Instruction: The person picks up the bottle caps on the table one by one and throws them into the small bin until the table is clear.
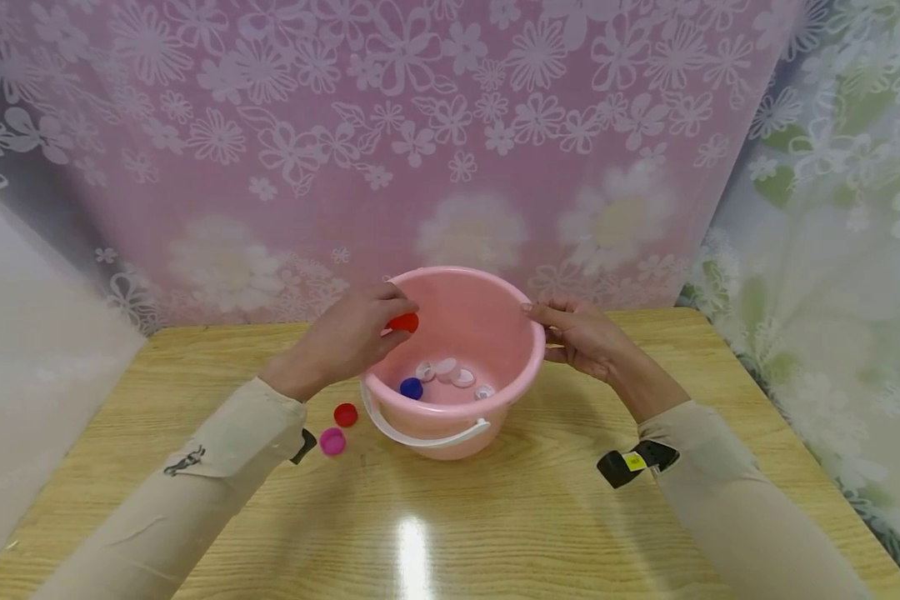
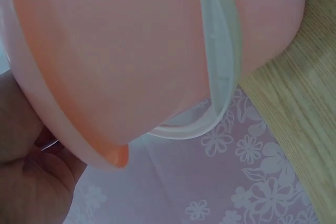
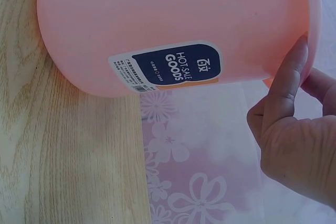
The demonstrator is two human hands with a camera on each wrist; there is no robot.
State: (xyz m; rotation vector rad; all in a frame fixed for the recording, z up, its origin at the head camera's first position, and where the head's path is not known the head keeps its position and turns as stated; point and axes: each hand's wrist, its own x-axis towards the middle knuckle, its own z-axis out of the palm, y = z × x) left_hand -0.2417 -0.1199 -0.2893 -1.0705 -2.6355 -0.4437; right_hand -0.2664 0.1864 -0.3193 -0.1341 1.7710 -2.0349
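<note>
A pink bucket (image 1: pixel 457 429) stands on the wooden table with its white handle (image 1: pixel 427 437) folded down at the front. Over its left rim, my left hand (image 1: pixel 348 333) pinches a red bottle cap (image 1: pixel 405 322) between fingers and thumb. On the opposite side, my right hand (image 1: pixel 581 337) grips the rim, thumb on the inside and fingers below the lip outside. Inside the bucket lie a blue cap (image 1: pixel 411 387) and several white caps (image 1: pixel 447 369). In the left wrist view the bucket wall (image 2: pixel 126 51) hides the red cap.
Left of the bucket, another red cap (image 1: pixel 346 414) and a magenta cap (image 1: pixel 333 442) lie on the table (image 1: pixel 495 525). A pink floral curtain (image 1: pixel 450 167) hangs behind the table's back edge. A printed label (image 3: pixel 173 66) is stuck on the bucket's side.
</note>
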